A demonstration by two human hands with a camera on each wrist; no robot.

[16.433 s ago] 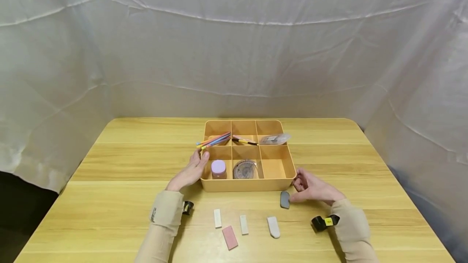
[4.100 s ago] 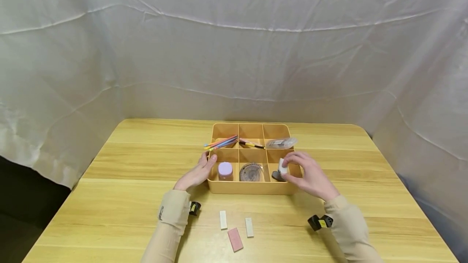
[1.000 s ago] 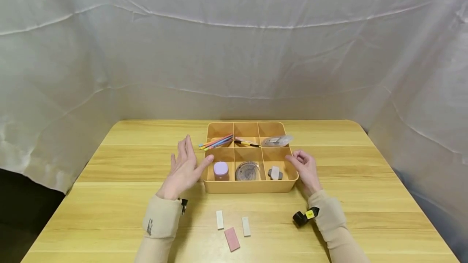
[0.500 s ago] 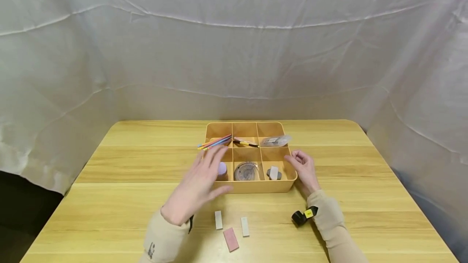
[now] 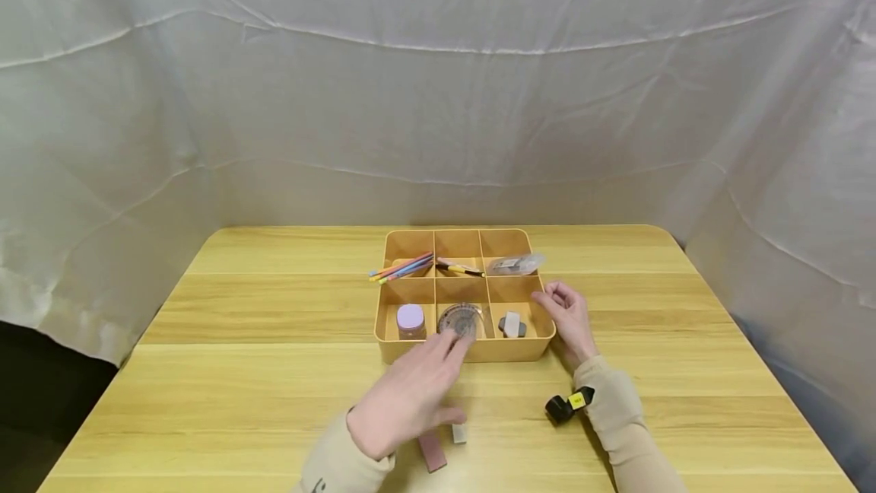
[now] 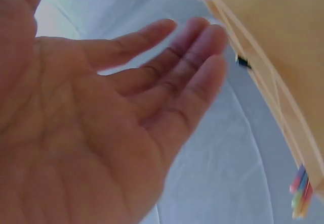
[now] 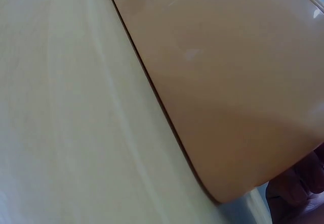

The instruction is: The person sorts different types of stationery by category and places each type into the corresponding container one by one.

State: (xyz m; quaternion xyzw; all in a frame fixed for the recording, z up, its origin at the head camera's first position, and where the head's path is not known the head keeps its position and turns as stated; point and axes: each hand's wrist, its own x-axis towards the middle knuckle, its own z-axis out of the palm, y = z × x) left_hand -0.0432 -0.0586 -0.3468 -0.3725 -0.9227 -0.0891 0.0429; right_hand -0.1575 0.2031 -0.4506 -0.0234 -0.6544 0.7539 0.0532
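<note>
My left hand (image 5: 411, 394) is held out above the table in front of the orange compartment tray (image 5: 438, 352), fingers fairly straight and slightly blurred. The left wrist view shows its bare palm (image 6: 86, 128). Below it lie a pink eraser (image 5: 433, 453) and a small white eraser (image 5: 459, 434), both partly covered; another white one is hidden. My right hand (image 5: 571, 326) grips the tray's right wall, thumb at the rim and fingers curled outside. In the tray's front right compartment a pale eraser (image 5: 512, 323) rests on a dark grey eraser (image 5: 523, 329).
A lilac-lidded jar (image 5: 411, 318) and a round clear disc-shaped case (image 5: 460, 319) occupy the other front compartments. Behind them are colored pens (image 5: 404, 268), a yellow-and-black pen (image 5: 461, 270) and a clear plastic packet (image 5: 516, 263). The wooden table (image 5: 274, 310) meets a grey curtain (image 5: 438, 135).
The grey and pale erasers went from the table into the front right compartment. My left hand then left the tray's left side and swept right and nearer, over the remaining erasers.
</note>
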